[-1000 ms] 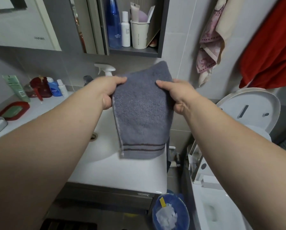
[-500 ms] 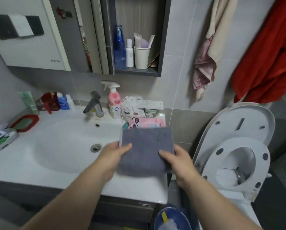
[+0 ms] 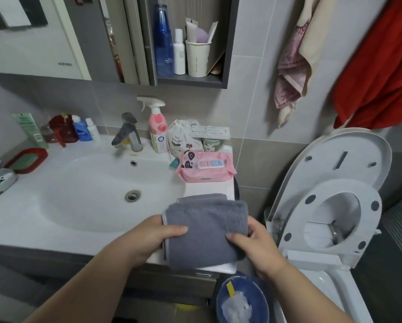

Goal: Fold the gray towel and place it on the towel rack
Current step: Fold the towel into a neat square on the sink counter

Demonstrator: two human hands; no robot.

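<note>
Both hands clamp the folded gray towel, left hand at nine o'clock, right hand at three, resting it on the counter edge, probably to keep the fold.

The one word that reads clearly is "ANNWA", in small grey capitals low on the mirror cabinet above the sink. The tall blue bottle on the open shelf has a few lines of white print near its base, too fine to make out. The pink spray bottle by the tap has a round label, and the white drawstring bag beside it has dark print, both unreadable. The small blue bottle at the left carries a blurred white word.
</note>
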